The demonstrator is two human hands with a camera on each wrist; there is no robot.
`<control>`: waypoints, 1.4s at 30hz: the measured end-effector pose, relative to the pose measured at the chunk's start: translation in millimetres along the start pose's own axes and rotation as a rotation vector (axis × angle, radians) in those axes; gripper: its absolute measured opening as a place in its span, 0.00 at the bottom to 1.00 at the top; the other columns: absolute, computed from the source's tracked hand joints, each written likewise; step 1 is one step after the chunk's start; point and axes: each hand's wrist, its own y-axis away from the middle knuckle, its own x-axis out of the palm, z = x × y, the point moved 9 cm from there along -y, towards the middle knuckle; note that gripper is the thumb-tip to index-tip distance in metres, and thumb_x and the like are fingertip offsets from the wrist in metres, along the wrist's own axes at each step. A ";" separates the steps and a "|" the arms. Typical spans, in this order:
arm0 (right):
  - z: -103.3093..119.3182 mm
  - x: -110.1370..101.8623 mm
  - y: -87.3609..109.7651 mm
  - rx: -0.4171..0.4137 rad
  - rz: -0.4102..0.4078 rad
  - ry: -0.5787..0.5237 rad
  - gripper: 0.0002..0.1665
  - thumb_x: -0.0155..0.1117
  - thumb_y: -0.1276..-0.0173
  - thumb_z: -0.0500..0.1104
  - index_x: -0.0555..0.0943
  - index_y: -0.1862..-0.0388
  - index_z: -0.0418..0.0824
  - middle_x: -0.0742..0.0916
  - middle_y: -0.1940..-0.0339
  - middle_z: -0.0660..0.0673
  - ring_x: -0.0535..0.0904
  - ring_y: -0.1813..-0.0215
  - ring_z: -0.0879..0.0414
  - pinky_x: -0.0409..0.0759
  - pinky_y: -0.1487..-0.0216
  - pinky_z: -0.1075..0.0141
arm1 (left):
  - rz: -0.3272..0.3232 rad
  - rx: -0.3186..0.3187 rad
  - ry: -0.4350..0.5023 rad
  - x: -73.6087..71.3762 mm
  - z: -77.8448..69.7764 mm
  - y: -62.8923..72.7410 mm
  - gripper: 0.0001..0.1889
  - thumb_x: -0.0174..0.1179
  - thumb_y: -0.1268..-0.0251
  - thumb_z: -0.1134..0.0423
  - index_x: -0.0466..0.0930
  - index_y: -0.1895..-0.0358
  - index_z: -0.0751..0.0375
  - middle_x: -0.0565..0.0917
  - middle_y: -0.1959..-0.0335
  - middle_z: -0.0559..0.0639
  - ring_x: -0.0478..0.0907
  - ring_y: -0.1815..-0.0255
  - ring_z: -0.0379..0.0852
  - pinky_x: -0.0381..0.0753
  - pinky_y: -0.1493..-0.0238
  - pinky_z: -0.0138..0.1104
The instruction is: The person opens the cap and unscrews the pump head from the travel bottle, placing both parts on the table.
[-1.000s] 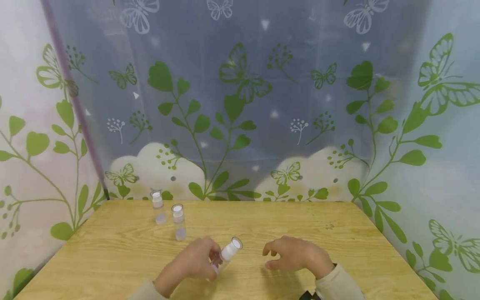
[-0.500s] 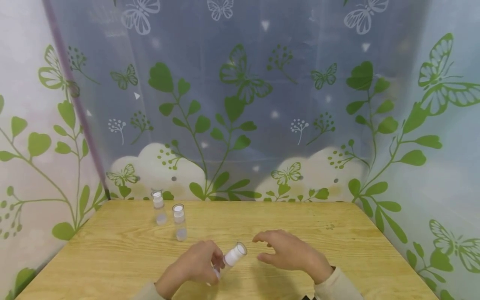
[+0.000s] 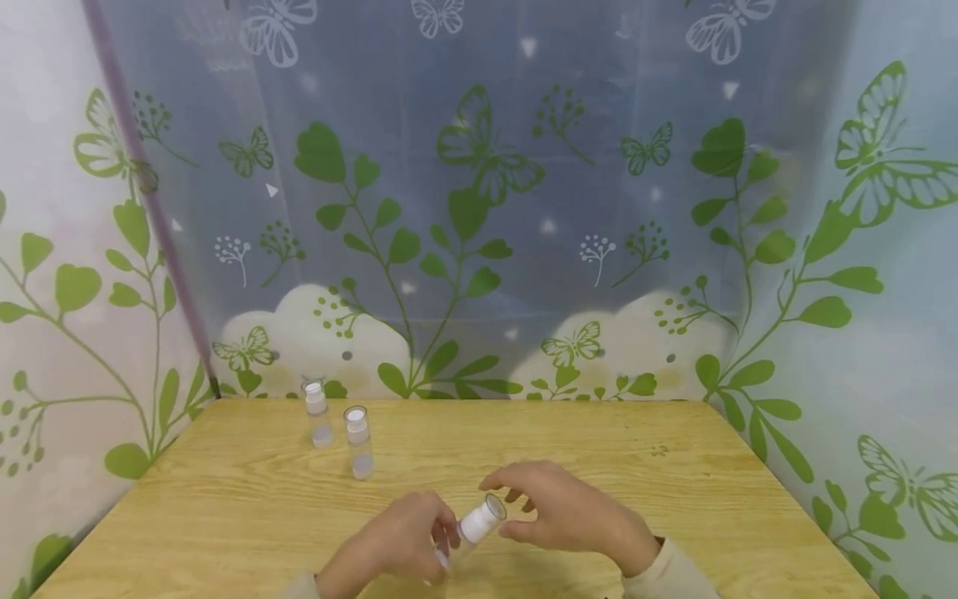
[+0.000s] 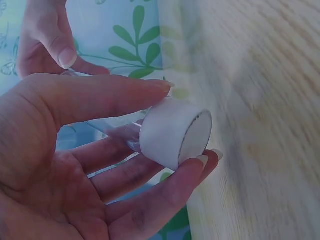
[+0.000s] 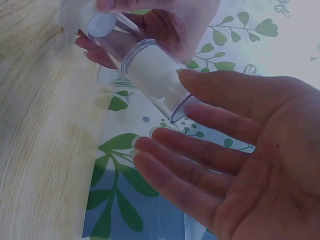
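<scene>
My left hand (image 3: 407,532) grips a small clear bottle (image 3: 481,521) with a white upper part under a transparent cap, tilted with its cap toward the right. In the left wrist view, thumb and fingers wrap the white base (image 4: 172,131) of the bottle. My right hand (image 3: 561,509) is right at the cap end, fingers loosely extended. From the right wrist, its thumb and index finger lie at the rim of the clear cap (image 5: 157,80), while the other fingers (image 5: 185,175) stay spread below it.
Two similar bottles stand upright at the back left of the wooden table (image 3: 599,449): one farther back (image 3: 318,416), the other (image 3: 358,445) nearer. A curtain (image 3: 479,274) printed with leaves and butterflies hangs behind the table and along its sides.
My right hand has moved left to the cap end of the bottle. The left hand has shifted slightly right and nearer with the bottle. The two standing bottles stay put.
</scene>
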 end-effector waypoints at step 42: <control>5.6 14.1 -5.2 -0.088 -0.003 -0.063 0.12 0.71 0.31 0.36 0.87 0.49 0.39 0.92 0.54 0.45 0.84 0.61 0.71 0.83 0.61 0.77 | -0.040 0.012 0.151 1.8 -2.6 12.6 0.12 0.76 0.48 0.64 0.88 0.60 0.60 0.87 0.69 0.43 0.81 0.69 0.35 0.83 0.66 0.31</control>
